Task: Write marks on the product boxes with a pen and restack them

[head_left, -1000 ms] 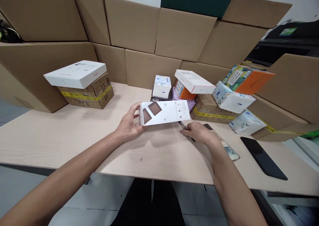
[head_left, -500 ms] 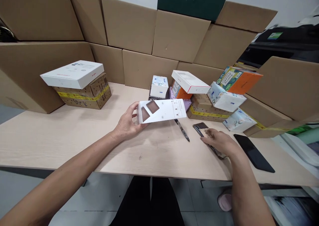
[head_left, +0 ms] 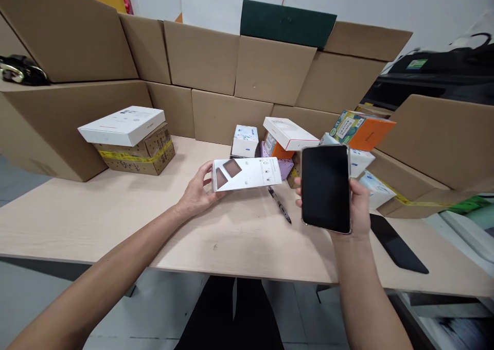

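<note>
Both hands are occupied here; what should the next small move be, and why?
Probably waking the device with a thumb tap: the right hand holds it up with its dark face toward the wearer, thumb at its edge, while the left hand is occupied gripping the white box.

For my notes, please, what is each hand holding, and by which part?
Left hand: white box, by its left end. Right hand: dark-screened device, by its side edges.
</note>
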`<state>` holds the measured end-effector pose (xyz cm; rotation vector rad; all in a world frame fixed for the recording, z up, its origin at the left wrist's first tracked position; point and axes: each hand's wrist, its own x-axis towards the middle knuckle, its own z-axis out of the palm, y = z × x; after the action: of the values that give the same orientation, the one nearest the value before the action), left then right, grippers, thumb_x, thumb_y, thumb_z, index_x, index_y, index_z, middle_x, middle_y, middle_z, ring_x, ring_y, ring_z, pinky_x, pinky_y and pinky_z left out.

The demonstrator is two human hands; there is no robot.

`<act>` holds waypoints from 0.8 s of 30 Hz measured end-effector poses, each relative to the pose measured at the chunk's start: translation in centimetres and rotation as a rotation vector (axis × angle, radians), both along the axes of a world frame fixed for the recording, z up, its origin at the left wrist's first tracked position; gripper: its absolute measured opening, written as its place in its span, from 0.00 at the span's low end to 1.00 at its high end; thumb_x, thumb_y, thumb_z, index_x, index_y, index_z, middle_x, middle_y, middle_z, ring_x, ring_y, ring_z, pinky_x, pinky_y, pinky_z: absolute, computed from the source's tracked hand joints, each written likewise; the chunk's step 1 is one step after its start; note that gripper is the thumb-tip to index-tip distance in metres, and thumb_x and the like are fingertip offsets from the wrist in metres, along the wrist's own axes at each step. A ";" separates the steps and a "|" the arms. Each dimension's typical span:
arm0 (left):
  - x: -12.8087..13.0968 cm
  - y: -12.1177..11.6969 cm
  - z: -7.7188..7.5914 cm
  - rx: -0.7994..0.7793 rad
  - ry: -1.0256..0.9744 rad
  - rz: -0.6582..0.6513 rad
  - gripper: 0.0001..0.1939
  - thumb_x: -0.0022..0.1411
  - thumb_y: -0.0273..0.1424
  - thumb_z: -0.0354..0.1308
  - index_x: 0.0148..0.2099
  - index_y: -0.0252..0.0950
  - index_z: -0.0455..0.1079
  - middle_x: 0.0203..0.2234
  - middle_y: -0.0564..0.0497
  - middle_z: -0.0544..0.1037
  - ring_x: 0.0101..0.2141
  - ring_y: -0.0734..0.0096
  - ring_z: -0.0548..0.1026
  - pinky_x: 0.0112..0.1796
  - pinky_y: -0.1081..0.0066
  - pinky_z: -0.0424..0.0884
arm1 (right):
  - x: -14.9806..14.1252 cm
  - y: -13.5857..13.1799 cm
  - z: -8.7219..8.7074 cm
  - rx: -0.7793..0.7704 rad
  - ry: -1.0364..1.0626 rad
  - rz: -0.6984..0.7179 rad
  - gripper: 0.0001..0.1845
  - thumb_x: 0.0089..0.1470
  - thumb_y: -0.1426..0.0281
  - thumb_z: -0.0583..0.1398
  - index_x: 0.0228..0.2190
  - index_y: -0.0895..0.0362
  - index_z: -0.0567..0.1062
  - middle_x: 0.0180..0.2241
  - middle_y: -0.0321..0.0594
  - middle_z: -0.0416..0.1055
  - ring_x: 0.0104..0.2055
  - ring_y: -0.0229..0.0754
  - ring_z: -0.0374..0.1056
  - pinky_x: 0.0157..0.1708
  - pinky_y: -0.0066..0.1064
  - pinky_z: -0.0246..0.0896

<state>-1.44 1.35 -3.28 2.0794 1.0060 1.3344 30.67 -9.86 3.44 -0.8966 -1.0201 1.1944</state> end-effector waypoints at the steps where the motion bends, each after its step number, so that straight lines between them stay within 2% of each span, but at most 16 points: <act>1: 0.1 0.0 0.0 -0.003 -0.004 0.003 0.42 0.50 0.41 0.69 0.64 0.43 0.55 0.60 0.41 0.67 0.60 0.50 0.67 0.52 0.53 0.74 | -1.4 0.2 0.8 0.009 0.090 0.106 0.35 0.57 0.45 0.48 0.56 0.53 0.70 0.51 0.48 0.75 0.46 0.52 0.74 0.40 0.45 0.71; 4: 0.2 -0.1 0.2 -0.004 -0.008 0.007 0.43 0.50 0.42 0.69 0.64 0.42 0.55 0.59 0.41 0.68 0.59 0.50 0.68 0.51 0.52 0.74 | -5.0 0.8 2.0 -0.052 0.260 0.386 0.34 0.58 0.48 0.48 0.56 0.55 0.69 0.49 0.49 0.76 0.44 0.49 0.74 0.38 0.42 0.71; 8: 0.3 0.0 0.3 -0.027 -0.031 -0.015 0.43 0.50 0.43 0.69 0.64 0.42 0.54 0.60 0.40 0.67 0.59 0.48 0.67 0.52 0.48 0.73 | -8.1 0.9 0.8 -0.188 0.369 0.581 0.33 0.59 0.50 0.46 0.55 0.56 0.70 0.48 0.51 0.77 0.42 0.47 0.74 0.37 0.39 0.69; 13: 0.1 0.2 0.4 -0.048 -0.045 -0.042 0.44 0.51 0.41 0.69 0.65 0.43 0.54 0.61 0.40 0.66 0.61 0.48 0.66 0.52 0.51 0.74 | -9.4 0.6 -1.0 -0.252 0.423 0.603 0.32 0.59 0.51 0.46 0.54 0.58 0.70 0.47 0.52 0.77 0.41 0.47 0.74 0.36 0.38 0.69; 17: 0.1 0.2 0.5 -0.027 -0.023 -0.033 0.43 0.52 0.40 0.68 0.65 0.43 0.53 0.61 0.40 0.67 0.60 0.49 0.66 0.51 0.53 0.75 | -9.2 0.8 -1.3 -0.240 0.437 0.568 0.33 0.60 0.51 0.46 0.55 0.59 0.70 0.48 0.53 0.76 0.41 0.47 0.73 0.37 0.39 0.69; 24: 0.2 0.0 0.7 -0.052 -0.037 -0.040 0.43 0.51 0.41 0.69 0.65 0.41 0.53 0.61 0.40 0.66 0.60 0.51 0.67 0.53 0.52 0.73 | -9.3 0.8 -1.4 -0.216 0.424 0.586 0.33 0.59 0.50 0.46 0.54 0.58 0.70 0.48 0.52 0.76 0.41 0.47 0.73 0.37 0.39 0.68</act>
<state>-1.20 1.33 -2.57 2.0187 0.9682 1.3077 21.36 -9.10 2.02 -0.4718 -0.8328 1.9221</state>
